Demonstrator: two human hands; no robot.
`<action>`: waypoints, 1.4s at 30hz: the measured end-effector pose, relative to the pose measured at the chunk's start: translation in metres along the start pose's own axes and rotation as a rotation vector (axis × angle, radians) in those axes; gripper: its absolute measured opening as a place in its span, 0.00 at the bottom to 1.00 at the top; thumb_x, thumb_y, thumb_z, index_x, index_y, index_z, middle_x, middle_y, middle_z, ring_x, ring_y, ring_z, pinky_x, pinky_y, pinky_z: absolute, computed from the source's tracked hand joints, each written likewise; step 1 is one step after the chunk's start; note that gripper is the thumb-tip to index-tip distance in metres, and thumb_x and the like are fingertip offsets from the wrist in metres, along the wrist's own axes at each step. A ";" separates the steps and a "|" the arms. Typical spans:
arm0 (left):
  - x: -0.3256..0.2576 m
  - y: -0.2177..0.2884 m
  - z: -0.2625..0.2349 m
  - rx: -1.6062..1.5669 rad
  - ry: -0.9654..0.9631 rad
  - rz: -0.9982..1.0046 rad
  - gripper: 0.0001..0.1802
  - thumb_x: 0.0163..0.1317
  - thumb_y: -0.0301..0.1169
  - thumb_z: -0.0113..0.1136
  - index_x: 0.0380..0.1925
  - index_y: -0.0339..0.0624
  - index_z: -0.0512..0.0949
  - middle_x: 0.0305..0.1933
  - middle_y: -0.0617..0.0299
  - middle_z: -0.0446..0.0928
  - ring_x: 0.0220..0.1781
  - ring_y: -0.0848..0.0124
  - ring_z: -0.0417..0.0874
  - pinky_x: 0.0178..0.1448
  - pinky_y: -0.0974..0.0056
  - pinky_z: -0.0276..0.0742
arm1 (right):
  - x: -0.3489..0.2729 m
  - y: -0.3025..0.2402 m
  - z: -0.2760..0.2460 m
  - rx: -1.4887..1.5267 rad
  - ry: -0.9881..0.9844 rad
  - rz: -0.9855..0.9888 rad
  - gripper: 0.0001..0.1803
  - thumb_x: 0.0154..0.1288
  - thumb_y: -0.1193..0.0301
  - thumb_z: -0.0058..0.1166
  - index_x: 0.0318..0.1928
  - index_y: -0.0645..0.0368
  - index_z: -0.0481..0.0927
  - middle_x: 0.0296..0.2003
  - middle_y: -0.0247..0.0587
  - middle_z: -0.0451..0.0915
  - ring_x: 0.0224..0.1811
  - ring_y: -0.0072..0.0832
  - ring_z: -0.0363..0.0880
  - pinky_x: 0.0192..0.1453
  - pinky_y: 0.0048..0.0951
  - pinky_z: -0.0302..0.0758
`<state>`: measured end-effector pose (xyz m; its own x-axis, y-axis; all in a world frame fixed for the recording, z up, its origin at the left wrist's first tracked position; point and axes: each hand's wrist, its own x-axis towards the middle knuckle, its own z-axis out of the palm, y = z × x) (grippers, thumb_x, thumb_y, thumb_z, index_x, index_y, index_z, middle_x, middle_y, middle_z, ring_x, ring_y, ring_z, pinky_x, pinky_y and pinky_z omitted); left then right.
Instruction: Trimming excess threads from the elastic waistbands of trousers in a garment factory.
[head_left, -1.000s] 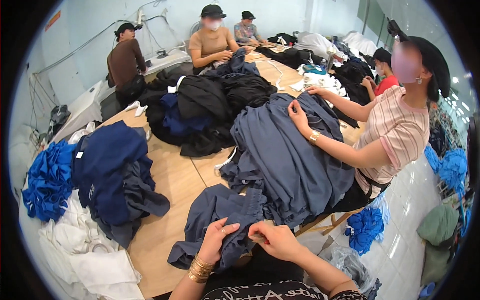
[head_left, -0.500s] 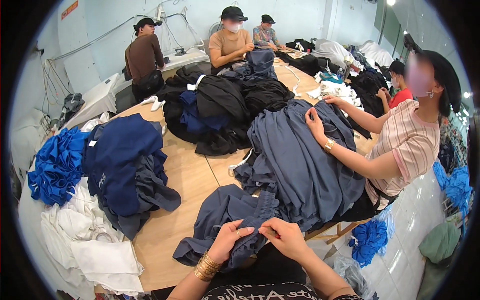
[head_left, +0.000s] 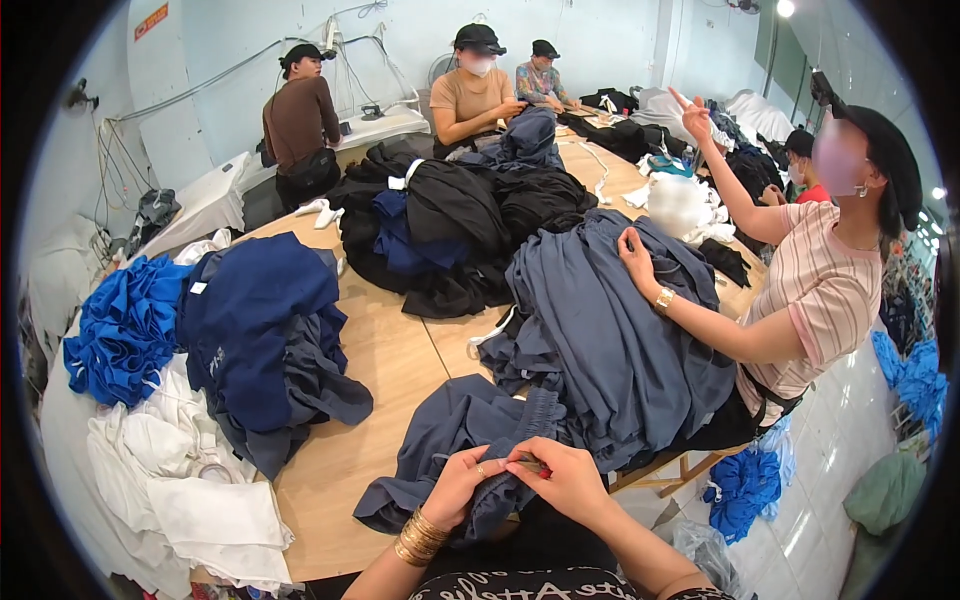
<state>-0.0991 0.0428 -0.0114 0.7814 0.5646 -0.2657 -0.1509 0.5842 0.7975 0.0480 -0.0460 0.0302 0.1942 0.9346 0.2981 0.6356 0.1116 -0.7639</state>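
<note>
A slate-grey garment (head_left: 440, 425) with a gathered elastic waistband (head_left: 540, 415) lies at the table's near edge, over my lap. My left hand (head_left: 465, 488), ringed and with gold bangles at the wrist, is closed on the garment's edge just below the waistband. Right beside it, fingertips meeting, my right hand (head_left: 562, 482) is closed round a small metal tool with a red part (head_left: 535, 466). Most of that tool is hidden by the fingers, so its exact kind does not show. A large pile of slate-grey garments (head_left: 610, 330) spreads just beyond.
Navy garments (head_left: 265, 320), bright blue ruffled cloth (head_left: 130, 325) and white cloth (head_left: 215, 520) lie at left. A black heap (head_left: 450, 210) covers the table's middle. Close at right, a co-worker in a striped shirt (head_left: 830, 270) rests one hand on the grey pile. Several others work farther back.
The co-worker at right has lifted one hand off the grey pile into the air, fingers spread. My hands have drawn together at the fingertips, and more of the small tool shows.
</note>
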 end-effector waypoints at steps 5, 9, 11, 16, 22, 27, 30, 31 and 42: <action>-0.002 -0.004 -0.003 -0.120 0.088 -0.060 0.07 0.61 0.25 0.53 0.37 0.34 0.76 0.37 0.61 0.80 0.37 0.74 0.81 0.42 0.72 0.76 | -0.002 0.005 0.001 0.008 0.018 -0.089 0.08 0.57 0.69 0.61 0.37 0.57 0.81 0.32 0.36 0.81 0.30 0.27 0.82 0.32 0.22 0.76; -0.008 -0.007 -0.014 -0.247 0.067 -0.018 0.04 0.59 0.25 0.54 0.33 0.36 0.74 0.37 0.59 0.79 0.39 0.73 0.80 0.44 0.71 0.76 | 0.000 0.005 0.004 -0.058 0.022 -0.232 0.09 0.54 0.72 0.61 0.37 0.53 0.79 0.29 0.32 0.78 0.25 0.31 0.78 0.27 0.24 0.73; -0.009 -0.002 -0.013 -0.193 0.003 -0.037 0.03 0.57 0.23 0.55 0.33 0.37 0.73 0.37 0.60 0.79 0.39 0.72 0.80 0.44 0.71 0.75 | -0.003 0.004 -0.001 -0.053 0.037 -0.245 0.07 0.55 0.70 0.59 0.36 0.53 0.78 0.28 0.32 0.77 0.26 0.32 0.78 0.27 0.27 0.72; -0.006 0.009 -0.020 -0.047 -0.104 -0.092 0.13 0.56 0.23 0.54 0.42 0.34 0.73 0.41 0.58 0.79 0.39 0.74 0.80 0.44 0.72 0.75 | -0.008 0.007 0.000 -0.041 0.096 -0.353 0.11 0.50 0.74 0.60 0.35 0.52 0.76 0.29 0.30 0.75 0.27 0.32 0.78 0.28 0.28 0.72; -0.006 -0.004 -0.041 -0.254 0.043 -0.047 0.09 0.58 0.24 0.54 0.39 0.41 0.75 0.36 0.65 0.79 0.41 0.74 0.79 0.48 0.68 0.72 | 0.002 0.003 0.004 -0.105 0.068 -0.444 0.12 0.48 0.73 0.63 0.37 0.51 0.82 0.24 0.29 0.75 0.24 0.26 0.77 0.25 0.23 0.71; 0.003 0.021 -0.013 0.078 -0.086 -0.152 0.09 0.60 0.33 0.57 0.35 0.40 0.78 0.34 0.67 0.78 0.31 0.82 0.76 0.32 0.76 0.68 | 0.008 0.009 -0.008 -0.100 -0.008 -0.458 0.12 0.46 0.77 0.65 0.35 0.52 0.83 0.22 0.31 0.76 0.21 0.25 0.76 0.23 0.22 0.71; -0.004 0.037 -0.003 0.101 -0.096 -0.122 0.09 0.60 0.30 0.58 0.37 0.36 0.77 0.36 0.67 0.79 0.35 0.83 0.78 0.40 0.77 0.72 | 0.015 -0.001 -0.009 -0.097 -0.077 -0.415 0.11 0.47 0.79 0.64 0.33 0.54 0.82 0.22 0.32 0.76 0.20 0.24 0.76 0.23 0.22 0.70; -0.004 0.035 -0.006 0.057 -0.148 -0.044 0.10 0.60 0.30 0.59 0.38 0.34 0.77 0.38 0.66 0.79 0.38 0.83 0.78 0.43 0.77 0.73 | 0.017 -0.003 -0.007 -0.102 -0.091 -0.393 0.10 0.48 0.79 0.64 0.33 0.55 0.81 0.22 0.32 0.76 0.20 0.24 0.76 0.23 0.21 0.70; -0.011 0.030 -0.007 0.043 -0.060 0.118 0.15 0.63 0.33 0.58 0.42 0.31 0.77 0.40 0.66 0.79 0.39 0.84 0.76 0.45 0.75 0.73 | -0.006 -0.006 -0.011 -0.050 -0.185 -0.216 0.07 0.52 0.76 0.62 0.32 0.56 0.77 0.25 0.34 0.76 0.22 0.30 0.76 0.26 0.26 0.71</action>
<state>-0.1164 0.0580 0.0123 0.7946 0.5916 -0.1366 -0.2189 0.4890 0.8444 0.0516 -0.0562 0.0391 -0.0860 0.9373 0.3378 0.6842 0.3020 -0.6638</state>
